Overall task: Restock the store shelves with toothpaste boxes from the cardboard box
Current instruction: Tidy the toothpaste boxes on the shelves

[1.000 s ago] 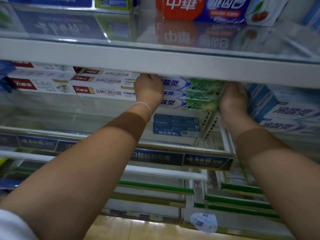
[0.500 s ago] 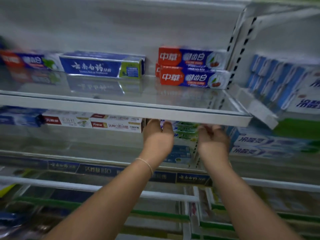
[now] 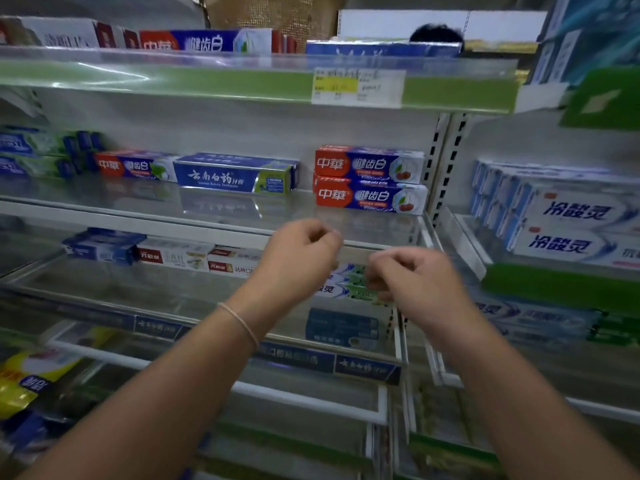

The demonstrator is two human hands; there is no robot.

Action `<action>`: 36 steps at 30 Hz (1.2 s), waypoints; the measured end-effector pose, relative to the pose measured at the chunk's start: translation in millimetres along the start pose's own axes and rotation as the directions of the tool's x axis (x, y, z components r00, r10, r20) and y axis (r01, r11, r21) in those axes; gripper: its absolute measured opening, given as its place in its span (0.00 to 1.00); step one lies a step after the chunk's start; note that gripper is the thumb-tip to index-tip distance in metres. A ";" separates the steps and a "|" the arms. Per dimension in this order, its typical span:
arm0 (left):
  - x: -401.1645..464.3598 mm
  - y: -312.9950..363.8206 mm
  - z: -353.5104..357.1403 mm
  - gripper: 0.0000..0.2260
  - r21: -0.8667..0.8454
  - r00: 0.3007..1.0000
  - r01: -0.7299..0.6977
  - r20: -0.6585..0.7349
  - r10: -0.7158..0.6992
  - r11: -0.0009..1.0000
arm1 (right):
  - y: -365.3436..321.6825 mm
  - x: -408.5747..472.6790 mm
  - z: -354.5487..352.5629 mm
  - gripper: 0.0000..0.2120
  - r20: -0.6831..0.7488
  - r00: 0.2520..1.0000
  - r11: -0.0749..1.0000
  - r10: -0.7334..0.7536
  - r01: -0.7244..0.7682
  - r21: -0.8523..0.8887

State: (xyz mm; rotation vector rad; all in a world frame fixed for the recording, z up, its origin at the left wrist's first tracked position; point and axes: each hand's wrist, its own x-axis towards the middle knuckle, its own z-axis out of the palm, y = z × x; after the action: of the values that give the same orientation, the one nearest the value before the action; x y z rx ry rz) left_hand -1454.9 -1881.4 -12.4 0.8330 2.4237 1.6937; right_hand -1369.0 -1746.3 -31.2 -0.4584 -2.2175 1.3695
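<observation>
A stack of white-and-green toothpaste boxes [image 3: 346, 282] lies on the middle glass shelf [image 3: 145, 289], partly hidden behind my hands. My left hand [image 3: 298, 258] hovers in front of the shelf edge, its fingers loosely curled and holding nothing. Just to its right, my right hand [image 3: 412, 282] is also loosely curled and empty, a little in front of the stack. Both hands are blurred. The cardboard box is out of view.
The shelf above carries two red-and-blue boxes [image 3: 370, 180] and a blue box [image 3: 235, 173]. White boxes [image 3: 180, 258] lie left of my hands. The right bay holds white-and-blue boxes [image 3: 571, 220]. A person's head [image 3: 436, 32] shows behind the top shelf.
Both hands have pulled back out from under the upper shelf and let go of the white-and-green boxes. The view has risen and backed away, showing the higher shelves.
</observation>
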 end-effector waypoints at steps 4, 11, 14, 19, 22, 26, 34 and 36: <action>11.5 25.2 -10.7 0.09 -0.099 0.998 -0.054 -0.042 0.050 0.994 | -26.0 14.8 -30.3 0.08 -0.043 0.995 0.994 -0.093 0.095 0.047; 98.4 43.0 -4.7 0.17 0.004 0.980 0.192 -0.061 -0.192 0.981 | -29.3 94.9 -47.4 0.08 -0.189 0.982 1.000 0.014 -0.015 -0.005; 133.7 31.4 -2.4 0.23 0.042 0.986 0.164 -0.050 -0.162 0.986 | -22.8 122.7 -43.1 0.12 -0.217 0.973 0.997 0.074 -0.076 0.001; 176.9 19.4 -4.3 0.21 -0.088 0.990 0.142 0.021 -0.141 0.986 | 0.6 172.2 -40.6 0.35 -0.245 0.942 0.969 0.231 -0.200 0.145; 192.7 14.9 -6.3 0.23 -0.266 0.972 0.237 0.057 -0.230 0.934 | 14.2 198.8 -40.7 0.35 -0.253 0.924 0.947 0.285 -0.231 0.222; 205.3 6.5 -4.3 0.21 -0.358 0.962 0.272 0.087 -0.258 0.893 | 3.9 202.2 -28.4 0.24 -0.258 0.909 0.909 0.327 -0.228 0.349; 211.9 -16.1 18.8 0.20 -0.403 0.977 0.195 0.003 -0.211 0.894 | 4.4 212.3 -25.9 0.24 -0.269 0.908 0.915 0.320 -0.223 0.336; 215.6 -18.5 21.8 0.18 -0.447 0.980 0.185 0.020 -0.197 0.875 | 6.5 216.5 -25.8 0.25 -0.280 0.904 0.919 0.323 -0.228 0.323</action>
State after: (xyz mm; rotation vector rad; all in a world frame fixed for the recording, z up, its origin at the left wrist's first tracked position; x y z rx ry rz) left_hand -1637.8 -1767.0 15.2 0.4896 1.9188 2.0639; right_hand -1532.4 -1612.2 22.4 -0.8561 -1.7003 1.5930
